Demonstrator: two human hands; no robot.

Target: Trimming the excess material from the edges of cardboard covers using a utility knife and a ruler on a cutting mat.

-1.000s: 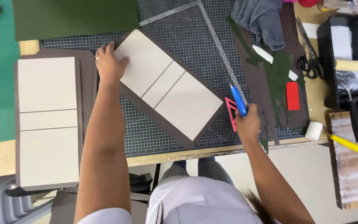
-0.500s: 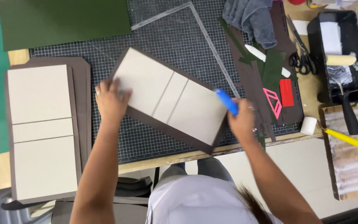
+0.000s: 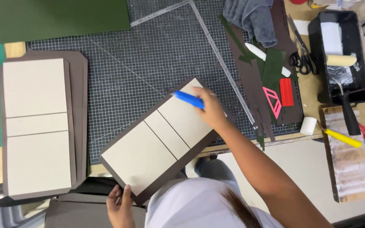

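Note:
A brown sheet with three cream boards glued on it (image 3: 157,139) lies tilted across the near edge of the gridded cutting mat (image 3: 140,67). My left hand (image 3: 120,207) grips its near lower corner, below the table edge. My right hand (image 3: 210,110) rests on the sheet's far corner and holds a blue knife-like tool (image 3: 189,100) pointing left over the cream board.
A stack of similar brown covers with cream boards (image 3: 39,126) lies at the left. A metal square ruler (image 3: 216,50) crosses the mat. At the right are brown and green offcuts (image 3: 271,71), a pink triangle (image 3: 272,101), scissors (image 3: 298,57), a black tray with roller (image 3: 339,59) and a yellow-handled tool (image 3: 342,137).
The cover has been turned and pulled toward me. My left hand moved from its top edge to its near corner; my right hand with the blue tool moved left onto the sheet.

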